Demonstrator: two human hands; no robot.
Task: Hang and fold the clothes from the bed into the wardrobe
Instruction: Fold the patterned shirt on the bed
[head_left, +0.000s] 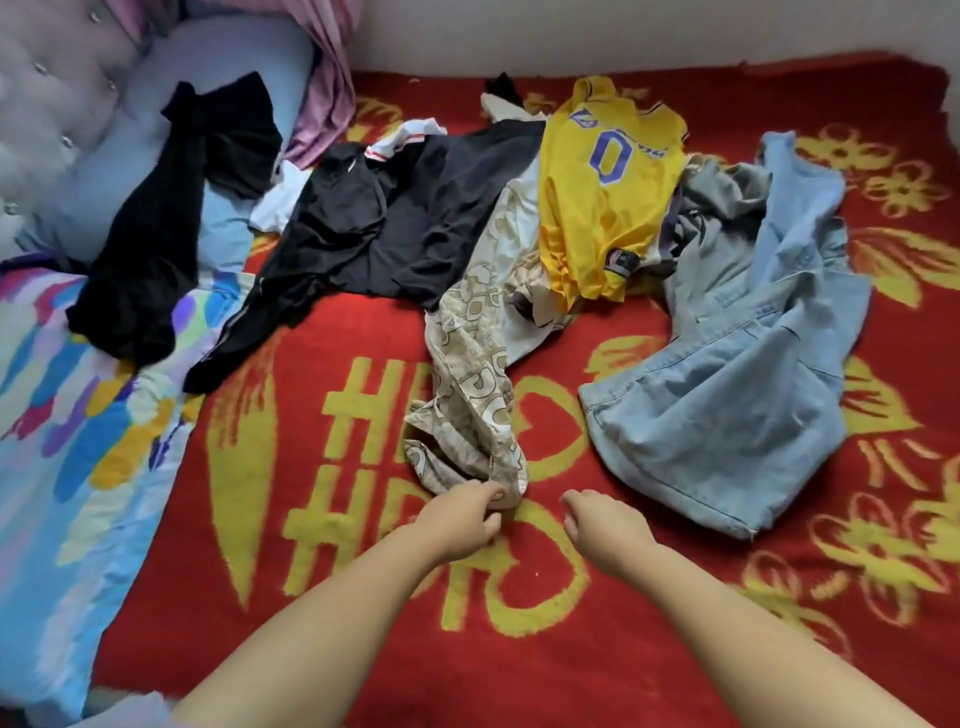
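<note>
The left hand (462, 514) pinches the near end of a beige patterned garment (475, 395) between thumb and curled fingers. The right hand (602, 525) hovers just beside it over the red bed cover (363, 597), fingers loosely curled and, as far as the angle shows, holding nothing. The beige garment trails away toward a black top (395, 218) and a yellow jersey (602, 176). A pale denim piece (727, 374) lies to the right. Another black garment (150, 249) drapes over the multicoloured quilt (67, 426) at left.
</note>
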